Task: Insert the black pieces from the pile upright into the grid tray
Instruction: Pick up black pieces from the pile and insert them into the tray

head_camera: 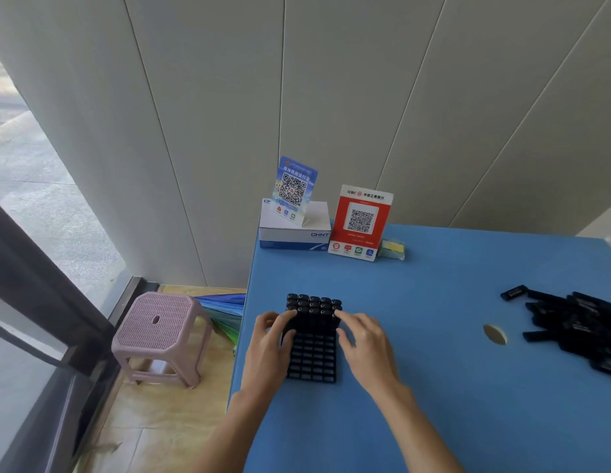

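Note:
A black grid tray [310, 361] lies on the blue table near its left edge. Several black pieces [313, 307] stand upright in its far rows; the near rows show bare slots. My left hand [270, 349] rests against the tray's left side, fingertips touching the standing pieces. My right hand [362, 343] lies at the tray's right side, its index fingertip touching the standing pieces at the right end. Neither hand visibly holds a loose piece. The pile of loose black pieces [570, 326] lies far right on the table.
A white CHNT box [293, 233] with a blue QR sign [293, 189] and a red QR sign [360, 223] stand at the table's back. A round hole [495, 333] is in the table near the pile. A pink stool [160, 332] stands on the floor to the left.

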Tool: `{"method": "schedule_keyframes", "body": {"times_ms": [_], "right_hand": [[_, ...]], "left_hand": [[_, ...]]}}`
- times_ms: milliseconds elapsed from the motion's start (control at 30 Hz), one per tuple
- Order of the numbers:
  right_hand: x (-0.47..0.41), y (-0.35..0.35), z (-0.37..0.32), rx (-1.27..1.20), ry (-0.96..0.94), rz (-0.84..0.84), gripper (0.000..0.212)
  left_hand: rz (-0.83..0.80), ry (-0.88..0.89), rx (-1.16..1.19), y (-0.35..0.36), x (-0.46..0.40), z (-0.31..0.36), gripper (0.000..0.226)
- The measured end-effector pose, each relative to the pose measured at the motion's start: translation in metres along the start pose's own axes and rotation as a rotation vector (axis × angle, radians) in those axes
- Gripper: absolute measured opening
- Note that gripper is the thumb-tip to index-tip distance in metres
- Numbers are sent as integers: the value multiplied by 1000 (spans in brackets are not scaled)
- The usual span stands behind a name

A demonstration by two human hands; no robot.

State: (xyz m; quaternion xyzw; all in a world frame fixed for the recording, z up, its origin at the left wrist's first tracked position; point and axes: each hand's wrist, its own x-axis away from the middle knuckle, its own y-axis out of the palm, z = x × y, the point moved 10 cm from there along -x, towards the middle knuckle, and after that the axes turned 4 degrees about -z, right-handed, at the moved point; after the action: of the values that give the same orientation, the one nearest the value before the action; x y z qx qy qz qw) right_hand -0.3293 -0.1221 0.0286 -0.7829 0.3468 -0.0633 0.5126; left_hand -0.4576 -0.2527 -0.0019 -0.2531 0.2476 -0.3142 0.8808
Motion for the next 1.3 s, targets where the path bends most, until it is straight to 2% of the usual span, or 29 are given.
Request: {"method": "schedule_keyframes", "body": {"times_ms": [200, 433, 767, 1067, 1300], "right_hand": [[18, -33, 14, 57, 42, 73, 36], [56, -92, 58, 198, 86, 146, 38], [143, -186, 156, 471, 103, 89, 43], [243, -268, 273, 494, 189, 65, 44], [276, -310, 355, 456, 301, 74, 43]], "left_hand": [[25, 60, -143, 0, -3, 28, 46], [-26, 192, -317, 41, 7, 93, 46], [-112, 363, -396, 149, 75, 223, 45], [-190, 391, -396, 259, 148, 326, 43], [-267, 410, -405, 322, 154, 368, 41]]}}
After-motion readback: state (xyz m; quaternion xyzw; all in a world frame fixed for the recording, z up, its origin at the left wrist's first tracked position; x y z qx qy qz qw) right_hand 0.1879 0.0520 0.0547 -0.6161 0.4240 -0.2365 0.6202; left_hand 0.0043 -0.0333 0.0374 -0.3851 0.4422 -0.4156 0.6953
